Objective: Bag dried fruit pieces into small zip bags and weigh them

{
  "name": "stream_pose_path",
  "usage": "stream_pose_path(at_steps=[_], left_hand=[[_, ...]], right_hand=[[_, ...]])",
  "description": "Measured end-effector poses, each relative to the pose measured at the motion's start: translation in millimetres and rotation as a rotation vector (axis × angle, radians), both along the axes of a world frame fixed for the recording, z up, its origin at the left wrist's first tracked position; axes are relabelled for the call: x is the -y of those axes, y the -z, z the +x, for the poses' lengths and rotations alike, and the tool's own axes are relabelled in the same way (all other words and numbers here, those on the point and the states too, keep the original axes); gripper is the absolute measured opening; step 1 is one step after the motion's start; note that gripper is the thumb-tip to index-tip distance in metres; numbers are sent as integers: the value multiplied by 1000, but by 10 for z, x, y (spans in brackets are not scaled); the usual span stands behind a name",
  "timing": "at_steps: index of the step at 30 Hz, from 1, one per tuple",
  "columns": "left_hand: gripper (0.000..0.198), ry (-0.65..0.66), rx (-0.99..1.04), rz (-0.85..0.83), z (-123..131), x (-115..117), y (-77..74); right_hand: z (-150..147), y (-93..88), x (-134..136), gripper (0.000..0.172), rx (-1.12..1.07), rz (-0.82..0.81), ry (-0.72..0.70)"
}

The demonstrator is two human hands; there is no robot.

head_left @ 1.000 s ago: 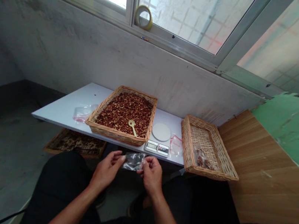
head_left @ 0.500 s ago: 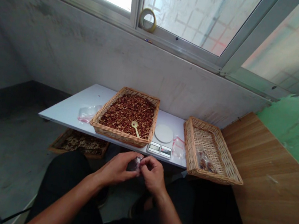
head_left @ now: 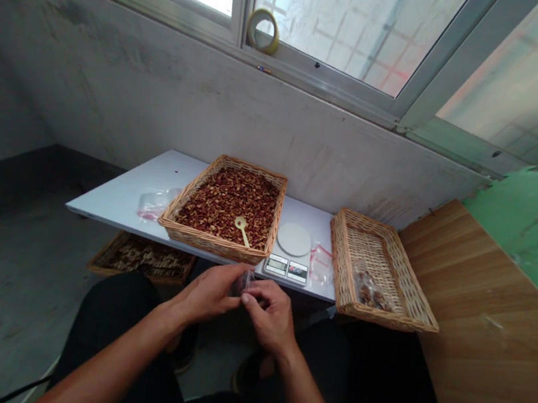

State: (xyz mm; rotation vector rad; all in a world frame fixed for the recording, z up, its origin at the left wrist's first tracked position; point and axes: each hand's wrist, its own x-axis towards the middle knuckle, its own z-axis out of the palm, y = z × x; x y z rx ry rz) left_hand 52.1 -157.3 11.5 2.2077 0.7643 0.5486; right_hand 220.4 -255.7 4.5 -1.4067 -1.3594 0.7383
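Between my two hands, just off the table's front edge, is a small clear plastic bag (head_left: 244, 283), mostly covered by fingers. My left hand (head_left: 212, 292) is closed around its left side. The thumb and fingers of my right hand (head_left: 271, 310) pinch its right edge. Beyond them a wicker basket (head_left: 215, 242) holds reddish-brown dried pieces, with a pale yellow spoon (head_left: 242, 230) lying on top. To its right stands a white kitchen scale (head_left: 293, 240) with nothing on its round plate.
Flat clear bags (head_left: 320, 266) lie right of the scale, and more plastic bags (head_left: 156, 203) lie on the table's left. A second wicker basket (head_left: 408, 283) holds a few filled bags (head_left: 371, 291). Below the table is another basket (head_left: 137, 269). Tape (head_left: 263, 31) rests on the windowsill.
Both hands have moved slightly up and to the left, with the bag between them. My right fingers have shifted along the bag's edge. The baskets and scale stay put.
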Motion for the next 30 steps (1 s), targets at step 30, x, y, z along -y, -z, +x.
stream_pose_path(at_steps=[30], left_hand=[[61,-75,-41,199,71,19,45]], right_hand=[[-199,-145,-188,24,-76,86,164]])
